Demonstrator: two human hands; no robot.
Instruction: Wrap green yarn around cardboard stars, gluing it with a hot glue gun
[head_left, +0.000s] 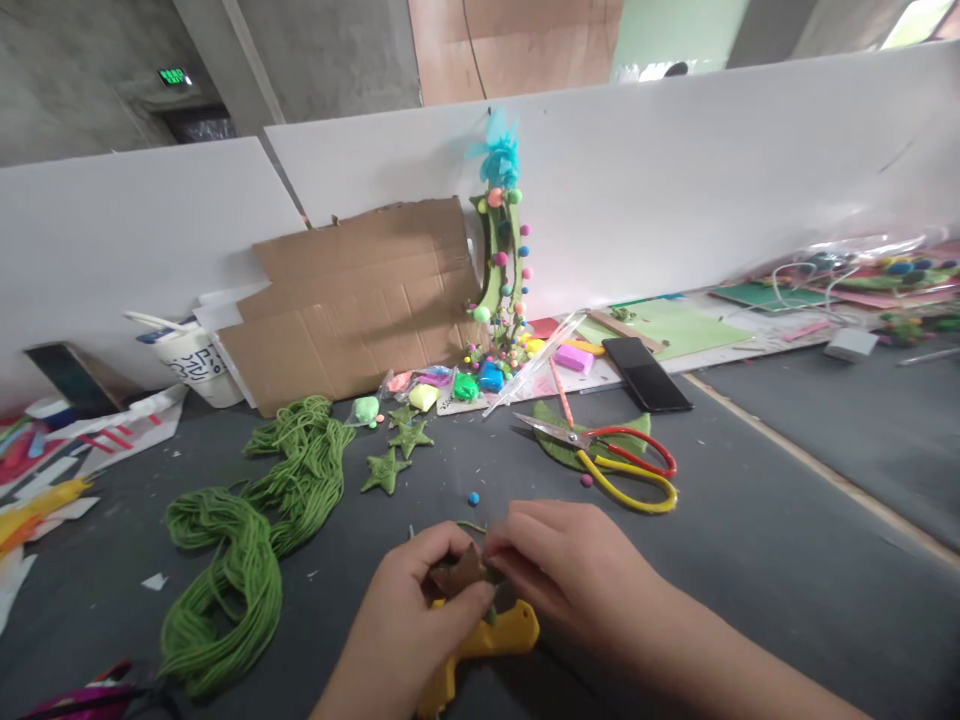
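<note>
while the left hand pinches a brown cardboard star at the view's six o'clock, the right hand bunches at its edge — gripping what, i cannot tell. covering seems in hand; next likely calls for winding the green strand snugly — like the yarn-wrapped stars at its eleven o'clock.

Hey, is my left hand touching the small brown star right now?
Touching: the head view shows the left hand holding the brown star, its thumb lying across the star's lower edge.
</note>
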